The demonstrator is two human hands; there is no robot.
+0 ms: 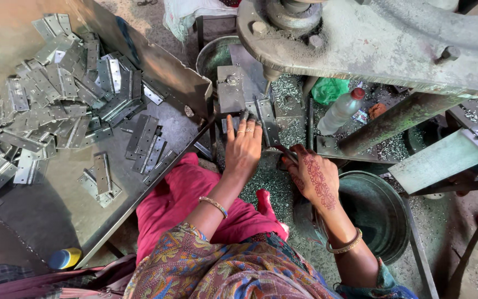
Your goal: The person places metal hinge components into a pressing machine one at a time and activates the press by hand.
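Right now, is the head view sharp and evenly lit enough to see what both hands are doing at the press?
Head view: daylight is soft and fairly even, with no harsh glare; the pile of metal plates gives only a dull sheen. Left hand and right hand are in focus, though the fingertips at the press bed sit in shade. Wide-angle bending shows at the edges.

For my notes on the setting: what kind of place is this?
Probably a small metal-stamping workshop. A pile of flat grey metal hinge plates fills a steel tray, a heavy grey cast-iron press stands overhead, and fine metal shavings cover the floor.
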